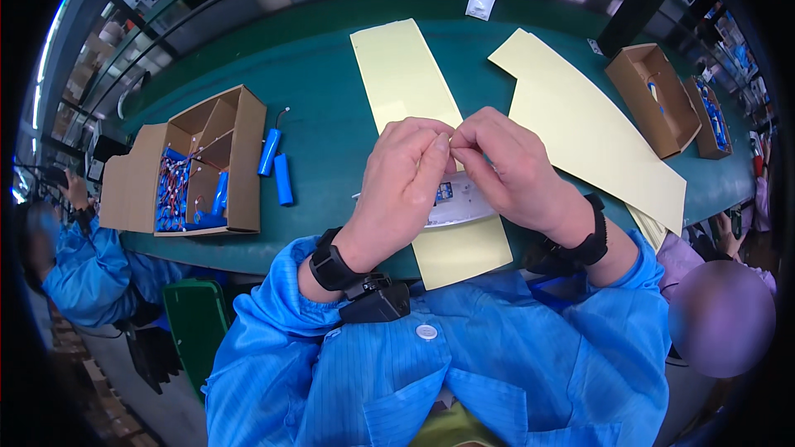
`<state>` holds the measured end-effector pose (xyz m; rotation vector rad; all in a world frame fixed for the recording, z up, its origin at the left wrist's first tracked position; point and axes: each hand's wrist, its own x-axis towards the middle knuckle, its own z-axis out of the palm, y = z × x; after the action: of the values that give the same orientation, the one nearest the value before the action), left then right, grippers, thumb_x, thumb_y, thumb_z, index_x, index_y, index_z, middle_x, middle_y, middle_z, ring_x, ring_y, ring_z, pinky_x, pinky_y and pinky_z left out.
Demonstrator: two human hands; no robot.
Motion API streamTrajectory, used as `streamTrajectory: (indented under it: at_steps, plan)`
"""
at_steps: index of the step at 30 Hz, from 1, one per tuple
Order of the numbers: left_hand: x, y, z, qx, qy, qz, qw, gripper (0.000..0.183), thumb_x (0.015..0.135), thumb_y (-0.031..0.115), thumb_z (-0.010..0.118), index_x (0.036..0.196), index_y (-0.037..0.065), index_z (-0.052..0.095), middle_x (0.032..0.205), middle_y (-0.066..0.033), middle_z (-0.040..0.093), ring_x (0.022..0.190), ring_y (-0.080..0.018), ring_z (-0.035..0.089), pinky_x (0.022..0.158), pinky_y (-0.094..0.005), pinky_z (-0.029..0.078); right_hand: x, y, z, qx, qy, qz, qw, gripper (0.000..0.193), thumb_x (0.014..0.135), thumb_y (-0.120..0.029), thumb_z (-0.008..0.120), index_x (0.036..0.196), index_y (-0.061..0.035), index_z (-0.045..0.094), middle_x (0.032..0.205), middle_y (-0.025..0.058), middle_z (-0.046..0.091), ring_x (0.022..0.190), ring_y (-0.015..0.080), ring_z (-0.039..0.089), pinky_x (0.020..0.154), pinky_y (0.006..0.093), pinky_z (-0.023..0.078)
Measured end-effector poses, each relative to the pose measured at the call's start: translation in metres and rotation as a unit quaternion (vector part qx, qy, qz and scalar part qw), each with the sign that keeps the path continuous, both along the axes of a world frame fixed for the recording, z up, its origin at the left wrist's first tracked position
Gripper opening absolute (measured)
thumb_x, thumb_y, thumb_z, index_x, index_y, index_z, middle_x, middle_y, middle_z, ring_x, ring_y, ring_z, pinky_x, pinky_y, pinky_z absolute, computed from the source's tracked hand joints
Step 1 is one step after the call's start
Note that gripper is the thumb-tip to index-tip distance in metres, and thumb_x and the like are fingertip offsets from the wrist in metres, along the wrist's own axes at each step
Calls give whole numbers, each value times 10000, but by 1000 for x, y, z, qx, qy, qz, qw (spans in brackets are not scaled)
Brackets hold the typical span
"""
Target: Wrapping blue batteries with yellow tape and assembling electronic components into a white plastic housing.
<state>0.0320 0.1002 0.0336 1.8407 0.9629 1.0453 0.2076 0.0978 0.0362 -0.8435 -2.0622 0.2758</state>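
A white casing (474, 204) bearing a small blue board (445, 192) sits at the middle of the table's (323, 124) near edge, partly covered by two hands and overlapping a yellow card (465, 255). Above it, left hand (402, 170) and right hand (515, 167) meet fingertip to fingertip, each grip narrow, thumb against finger; whether anything is pinched there cannot be told. A yellow strip (406, 70) runs from behind the hands toward the far edge, and a larger yellow sheet (584, 120) slants toward the near right corner. Toward the left end, two blue cells (283, 180) lie beside a carton (244, 170) of wired cells (172, 190). An open box (650, 91) stands toward the right end.
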Motion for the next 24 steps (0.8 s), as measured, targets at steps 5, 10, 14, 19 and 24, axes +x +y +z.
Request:
streamTrajectory:
  at_steps: [5, 10, 14, 19, 24]
  plan:
    - [-7, -6, -9, 133, 69, 48, 987, 185, 947, 193, 532, 926, 18, 590, 1002, -131, 611, 916, -324, 536, 820, -392, 423, 8, -4, 4, 13, -68, -9, 998, 76, 842, -5, 607, 876, -13, 540, 795, 121, 561, 711, 272, 580, 615, 359, 475]
    - [-18, -4, -20, 146, 78, 56, 985, 153, 930, 180, 556, 910, 32, 589, 1015, -103, 617, 973, -306, 542, 866, -424, 398, 10, -15, 0, -193, -35, 46, 979, 55, 869, -56, 592, 865, -40, 540, 777, 105, 563, 736, 273, 575, 637, 365, 463]
    - [-20, -4, -21, 155, 110, 31, 981, 137, 906, 183, 592, 931, 49, 593, 1045, -89, 614, 1031, -297, 539, 955, -452, 344, 11, -14, -3, -173, -44, 53, 983, 56, 882, -46, 583, 861, -36, 532, 804, 95, 540, 673, 253, 532, 604, 341, 427]
    - [-28, -6, -23, 142, 113, -1, 984, 191, 820, 155, 662, 972, 60, 595, 1059, -81, 615, 1043, -290, 539, 961, -430, 338, 14, -13, 11, -234, -123, 41, 964, 64, 895, -76, 571, 855, -25, 564, 923, 134, 581, 923, 289, 547, 796, 403, 438]
    - [-28, -3, -25, 151, 77, -41, 985, 308, 735, 148, 703, 1006, 56, 590, 1062, -98, 615, 1034, -289, 545, 950, -439, 343, 13, -15, -1, -186, -97, 53, 976, 111, 913, -73, 550, 866, 21, 585, 1207, 185, 516, 1132, 321, 467, 927, 404, 399]
